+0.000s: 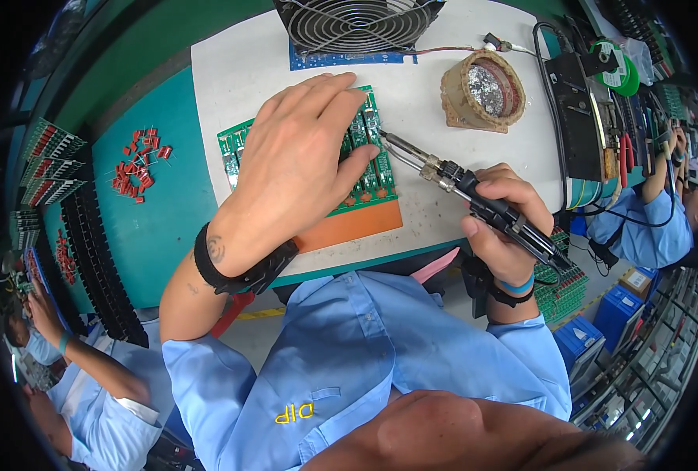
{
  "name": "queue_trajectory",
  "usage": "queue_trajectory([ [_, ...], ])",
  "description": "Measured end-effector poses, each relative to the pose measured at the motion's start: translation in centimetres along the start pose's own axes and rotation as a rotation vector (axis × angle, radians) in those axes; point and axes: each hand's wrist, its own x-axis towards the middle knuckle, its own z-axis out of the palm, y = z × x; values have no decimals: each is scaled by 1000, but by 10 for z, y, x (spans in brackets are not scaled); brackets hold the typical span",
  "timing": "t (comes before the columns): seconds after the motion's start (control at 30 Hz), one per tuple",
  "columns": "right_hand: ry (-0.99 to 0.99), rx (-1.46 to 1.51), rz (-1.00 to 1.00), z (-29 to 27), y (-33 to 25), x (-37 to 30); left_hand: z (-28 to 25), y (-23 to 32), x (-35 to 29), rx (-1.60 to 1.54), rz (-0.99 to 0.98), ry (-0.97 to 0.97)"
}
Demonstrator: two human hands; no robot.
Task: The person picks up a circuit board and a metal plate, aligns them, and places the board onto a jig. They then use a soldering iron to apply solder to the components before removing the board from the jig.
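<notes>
**Iron tip at the board, left hand pressing it flat**

My left hand (306, 153) lies palm-down on the green board (369, 169), fingers held together and stretched across its rows of parts, pinning it to the white mat (231, 74). The board sits on an orange pad (349, 225) near the mat's front edge. My right hand (502, 216) is wrapped in a fist around the black handle of the iron (451, 177), holding it slanted, with the tip resting on the board's right side, just beside my left fingertips (369, 153).

Behind the board I see a fan (357, 23) on a blue base, and to its right a round tip cleaner (484, 90) with metal wool inside. A heap of red parts (138, 163) lies on the teal bench to the left, well apart from the board. Other people in blue sleeves work at both edges.
</notes>
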Motion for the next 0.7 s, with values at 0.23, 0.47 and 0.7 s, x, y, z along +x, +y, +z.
queue_trajectory([
  [0.23,-32,-18,34,5,6,3,-5,-2,-4,-12,-43,-36],
  [0.47,-53,-38,39,6,6,8,-5,-3,-4,-12,-45,-29],
  [0.7,-62,-54,44,5,4,10,-4,-4,-5,-20,-49,-19],
])
